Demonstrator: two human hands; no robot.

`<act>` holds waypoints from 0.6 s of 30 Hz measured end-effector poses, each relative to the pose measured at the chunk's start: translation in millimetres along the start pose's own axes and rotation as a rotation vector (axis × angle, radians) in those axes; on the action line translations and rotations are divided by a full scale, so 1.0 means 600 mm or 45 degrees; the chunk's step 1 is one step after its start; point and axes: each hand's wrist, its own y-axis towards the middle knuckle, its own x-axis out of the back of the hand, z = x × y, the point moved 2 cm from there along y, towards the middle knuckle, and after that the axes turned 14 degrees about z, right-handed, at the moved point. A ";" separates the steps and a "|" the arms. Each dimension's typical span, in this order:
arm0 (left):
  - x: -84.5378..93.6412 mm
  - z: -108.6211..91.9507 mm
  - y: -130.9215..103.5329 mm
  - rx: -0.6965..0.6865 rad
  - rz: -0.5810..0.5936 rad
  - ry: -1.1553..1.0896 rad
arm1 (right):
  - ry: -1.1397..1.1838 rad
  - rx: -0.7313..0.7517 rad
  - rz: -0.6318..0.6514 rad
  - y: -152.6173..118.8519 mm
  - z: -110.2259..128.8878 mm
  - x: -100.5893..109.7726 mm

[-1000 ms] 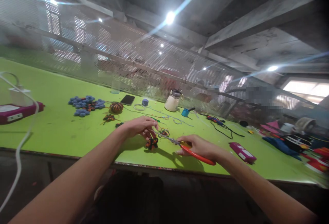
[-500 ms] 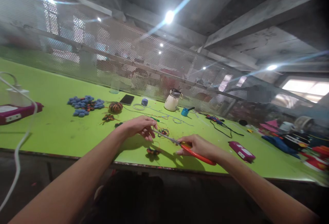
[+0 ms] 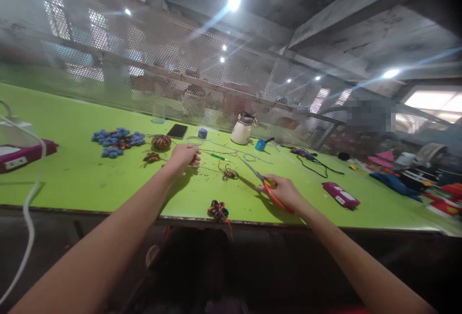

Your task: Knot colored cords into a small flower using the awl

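My right hand grips the orange handles of a pair of scissors, whose blades point up and left above the table. My left hand is beside the multicoloured yarn ball, fingers curled together; what they pinch, if anything, cannot be made out. A dark and orange crocheted flower lies at the table's front edge, its loose orange thread hanging over. Between the hands are a small yarn tangle and a green-handled crochet hook. Another dark and orange crocheted piece sits left of my left hand.
Blue crocheted flowers lie at left on the green table. Behind are a phone, a blue yarn roll, a cream jug and a blue pot. Purple power strips flank both sides.
My left hand has moved left and away from the scissors' tips. My right hand has shifted slightly right with the scissors. The flower now lies in plain view at the edge.
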 end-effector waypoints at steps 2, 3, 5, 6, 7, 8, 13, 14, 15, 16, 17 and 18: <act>0.001 -0.001 -0.002 -0.014 -0.040 -0.021 | -0.091 -0.152 -0.021 0.019 -0.032 0.006; 0.001 -0.002 -0.004 -0.019 -0.053 -0.029 | -0.139 -0.202 -0.019 0.029 -0.045 0.010; 0.000 -0.002 -0.006 -0.026 -0.073 -0.037 | -0.187 -0.244 -0.019 0.041 -0.058 0.019; 0.001 -0.002 -0.006 -0.030 -0.085 -0.038 | -0.199 -0.245 -0.029 0.043 -0.057 0.023; 0.002 -0.002 -0.006 -0.035 -0.100 -0.040 | -0.211 -0.248 -0.047 0.040 -0.051 0.027; 0.004 -0.001 -0.005 -0.040 -0.116 -0.044 | -0.228 -0.231 -0.073 0.033 -0.038 0.029; 0.013 0.004 0.000 -0.032 -0.119 -0.074 | -0.099 0.499 -0.141 -0.051 0.110 -0.005; 0.013 0.005 0.000 -0.023 -0.099 -0.069 | -0.067 0.698 -0.039 -0.067 0.143 -0.021; 0.011 0.007 0.000 -0.013 -0.073 -0.057 | -0.060 0.848 0.029 -0.080 0.171 -0.037; 0.009 0.008 -0.001 -0.003 -0.041 -0.039 | -0.059 0.906 0.054 -0.088 0.192 -0.050; 0.007 0.010 -0.002 0.007 -0.006 -0.015 | -0.045 0.920 0.036 -0.092 0.206 -0.060; 0.004 0.011 -0.004 0.014 0.029 0.014 | -0.024 0.944 0.032 -0.092 0.215 -0.069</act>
